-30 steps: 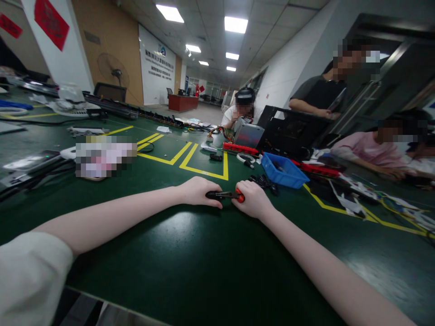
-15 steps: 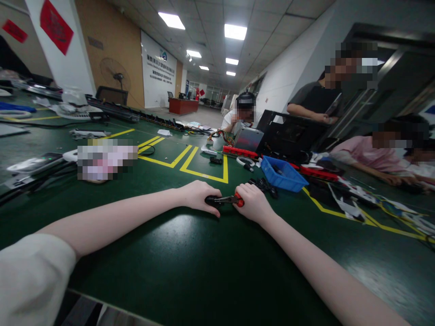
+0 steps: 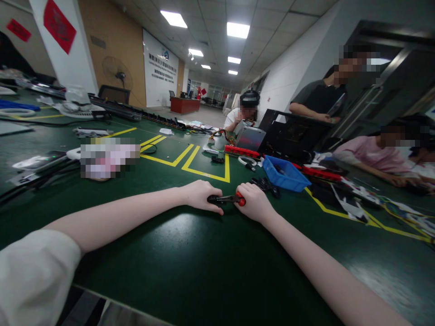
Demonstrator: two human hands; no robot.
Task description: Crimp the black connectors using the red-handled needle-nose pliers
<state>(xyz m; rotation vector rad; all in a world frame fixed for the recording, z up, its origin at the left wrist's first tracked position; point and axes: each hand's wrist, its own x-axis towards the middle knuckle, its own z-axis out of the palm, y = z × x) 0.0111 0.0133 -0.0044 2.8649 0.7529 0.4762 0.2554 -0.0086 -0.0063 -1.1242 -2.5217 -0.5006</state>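
Observation:
My right hand (image 3: pixel 253 202) is closed around the red handles of a pair of long-nose pliers (image 3: pixel 229 198), whose dark metal jaws point left. Between the thumb and fingers of my left hand (image 3: pixel 200 197) is a small black part (image 3: pixel 214 199), which the plier tips meet. Most of that part is covered by my fingers, so its kind does not show. Both hands are just above the green table, near its middle. Past my right hand lies a heap of black pieces (image 3: pixel 267 185).
A blue plastic bin (image 3: pixel 285 174) stands right of the heap. Farther back are a metal box (image 3: pixel 250 138), a black computer case (image 3: pixel 288 136) and red strips (image 3: pixel 241 151). A phone (image 3: pixel 41 160) lies at left on the green table (image 3: pixel 190 267). Several people are across the table.
The whole view has shifted slightly. My hands, the pliers and the black part keep nearly the same position relative to one another.

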